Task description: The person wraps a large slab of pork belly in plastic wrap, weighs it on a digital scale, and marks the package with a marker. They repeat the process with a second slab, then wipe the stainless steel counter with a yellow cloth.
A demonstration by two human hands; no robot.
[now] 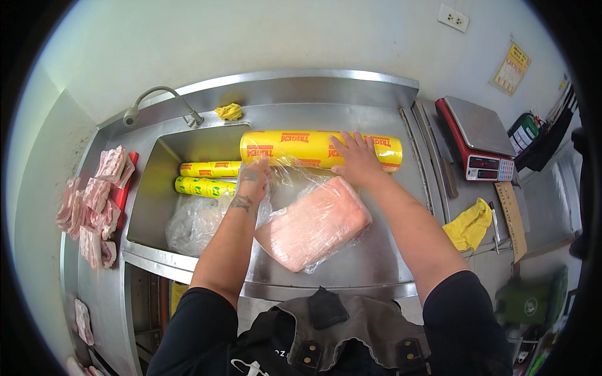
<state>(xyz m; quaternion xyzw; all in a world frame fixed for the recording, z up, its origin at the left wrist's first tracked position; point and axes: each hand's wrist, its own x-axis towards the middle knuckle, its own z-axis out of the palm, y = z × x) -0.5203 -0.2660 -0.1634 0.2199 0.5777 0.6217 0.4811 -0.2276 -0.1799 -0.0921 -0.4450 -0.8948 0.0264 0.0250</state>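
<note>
A large roll of cling film [291, 143], printed Trigem on its yellow core, lies sideways on the steel counter. My right hand [358, 159] rests flat over its right part, fingers spread. Curled at the roll's lower left edge, my left hand [255, 177] grips clear cling film [284, 174] that trails from the roll; its fingertips are partly hidden. Between my forearms a thick pale slab of meat [315, 223], seemingly pork, lies tilted on the counter with clear film over it. Some of this film bunches near my left wrist.
To the left, a steel sink [155, 202] holds two thinner yellow rolls [207, 186] and crumpled plastic [193, 225]. Meat pieces [96, 197] lie around a red board [128, 183]. Rightward are a knife [449, 176], a red scale [479, 136] and a yellow cloth [470, 225]. A faucet [164, 89] arches behind.
</note>
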